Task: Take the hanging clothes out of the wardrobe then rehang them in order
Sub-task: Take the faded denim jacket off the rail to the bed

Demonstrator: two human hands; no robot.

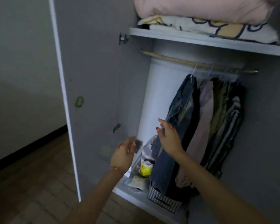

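The right hand (169,137) reached into the wardrobe with fingers straight and spread, lying against the left edge of the denim garment (176,126) without gripping it. The left hand (123,154), lower and to the left of the right one, was blurred; its fingers appeared loosely curled near a small dark object (138,143), and whether it pinched that object cannot be told. A thin bracelet (116,169) circled the left wrist.

Just right of the right hand hung the remaining clothes: a pale pink garment (204,110), an olive one (220,101) and a striped one (231,120), all on hangers bunched at the right end of the wooden rail (176,59) above the hands. Below the hands, on the wardrobe floor, stood a checked box (163,200), a clear bag (136,178) and a yellow item (145,169). Above the rail, the shelf (200,40) carried folded pink and patterned bedding (200,10). The open door (90,94) stood left of the left hand.
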